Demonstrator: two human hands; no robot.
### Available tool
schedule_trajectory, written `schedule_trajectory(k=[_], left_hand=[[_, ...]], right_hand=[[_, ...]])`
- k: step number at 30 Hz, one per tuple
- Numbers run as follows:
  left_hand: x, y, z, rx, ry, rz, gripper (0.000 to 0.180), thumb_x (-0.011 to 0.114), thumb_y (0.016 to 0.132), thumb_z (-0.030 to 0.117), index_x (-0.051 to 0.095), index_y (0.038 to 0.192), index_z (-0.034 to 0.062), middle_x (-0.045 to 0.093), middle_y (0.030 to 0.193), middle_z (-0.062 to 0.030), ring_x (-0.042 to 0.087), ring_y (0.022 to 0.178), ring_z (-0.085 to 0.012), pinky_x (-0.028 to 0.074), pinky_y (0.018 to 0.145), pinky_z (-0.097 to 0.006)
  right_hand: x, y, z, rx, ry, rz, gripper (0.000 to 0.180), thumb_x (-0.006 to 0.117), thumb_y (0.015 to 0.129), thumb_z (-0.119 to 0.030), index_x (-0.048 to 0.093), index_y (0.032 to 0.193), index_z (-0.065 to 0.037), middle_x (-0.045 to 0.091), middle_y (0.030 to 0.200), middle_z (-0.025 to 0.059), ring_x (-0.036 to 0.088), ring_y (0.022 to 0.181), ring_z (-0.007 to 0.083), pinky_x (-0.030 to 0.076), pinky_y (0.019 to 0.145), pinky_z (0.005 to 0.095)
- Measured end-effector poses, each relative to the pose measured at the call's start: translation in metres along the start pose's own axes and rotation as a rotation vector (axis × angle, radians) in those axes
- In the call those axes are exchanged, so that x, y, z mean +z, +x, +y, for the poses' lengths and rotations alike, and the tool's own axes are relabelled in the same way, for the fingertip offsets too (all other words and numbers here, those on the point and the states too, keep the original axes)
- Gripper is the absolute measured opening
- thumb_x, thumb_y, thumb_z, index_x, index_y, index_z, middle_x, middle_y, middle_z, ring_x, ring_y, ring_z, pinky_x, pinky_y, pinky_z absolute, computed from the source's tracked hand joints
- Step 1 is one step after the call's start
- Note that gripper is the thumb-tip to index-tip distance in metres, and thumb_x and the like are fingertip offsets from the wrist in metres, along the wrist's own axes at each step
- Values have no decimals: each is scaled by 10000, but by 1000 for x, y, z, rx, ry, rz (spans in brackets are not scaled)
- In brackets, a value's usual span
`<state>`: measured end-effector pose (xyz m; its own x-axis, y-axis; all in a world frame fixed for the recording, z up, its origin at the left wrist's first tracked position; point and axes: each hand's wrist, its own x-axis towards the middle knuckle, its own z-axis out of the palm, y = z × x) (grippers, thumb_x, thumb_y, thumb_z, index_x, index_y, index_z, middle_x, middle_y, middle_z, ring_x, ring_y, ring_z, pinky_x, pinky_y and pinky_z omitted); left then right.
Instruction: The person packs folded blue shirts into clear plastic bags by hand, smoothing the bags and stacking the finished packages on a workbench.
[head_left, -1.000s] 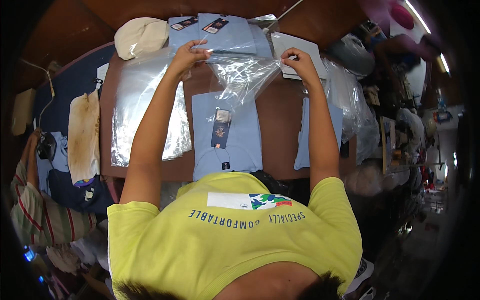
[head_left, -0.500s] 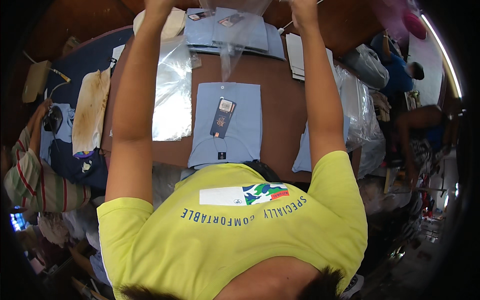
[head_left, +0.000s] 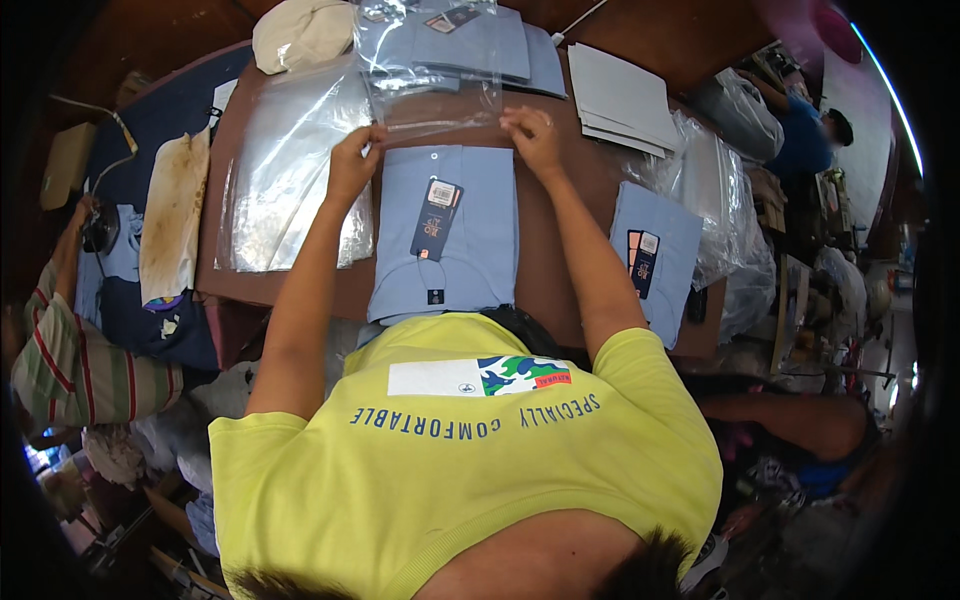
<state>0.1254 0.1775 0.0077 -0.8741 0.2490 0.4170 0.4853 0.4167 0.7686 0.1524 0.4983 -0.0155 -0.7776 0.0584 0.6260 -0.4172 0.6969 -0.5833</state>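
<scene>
Between my hands hangs a clear plastic bag, its near edge spread wide just past a folded light blue shirt. My left hand pinches the bag's left corner, and my right hand pinches its right corner. Right in front of me lies the folded shirt, flat, with its collar toward me and a dark hang tag on top. Through the bag, part of a stack of folded blue shirts shows at the back.
A pile of clear bags lies left of the shirt. At right are white boards, another folded blue shirt and bagged goods. A person at far left holds an iron. A cream cloth bundle sits at the back left.
Both hands have come down toward me from the far edge, bringing the bag nearer to the shirt. The bag now hangs spread between them, and the shirt at right is more exposed.
</scene>
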Motion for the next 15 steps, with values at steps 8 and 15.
schedule_trajectory(k=[8, 15], left_hand=[[18, -27, -24, 17, -45, -83, 91, 612, 776, -53, 572, 828, 9, 661, 1018, -88, 606, 1028, -244, 482, 862, -318], [5, -36, -18, 198, 156, -60, 94, 683, 724, 30, 651, 813, 32, 618, 938, -72, 556, 924, -265, 470, 806, -339]], right_hand=[[-4, -50, 0, 3, -149, -13, 132, 689, 770, -175, 723, 897, -162, 688, 975, -10, 555, 997, 245, 427, 893, 366], [-18, -85, -20, 49, -133, -7, 133, 702, 752, -153, 725, 882, -143, 675, 1002, 1, 543, 975, 236, 422, 881, 355]])
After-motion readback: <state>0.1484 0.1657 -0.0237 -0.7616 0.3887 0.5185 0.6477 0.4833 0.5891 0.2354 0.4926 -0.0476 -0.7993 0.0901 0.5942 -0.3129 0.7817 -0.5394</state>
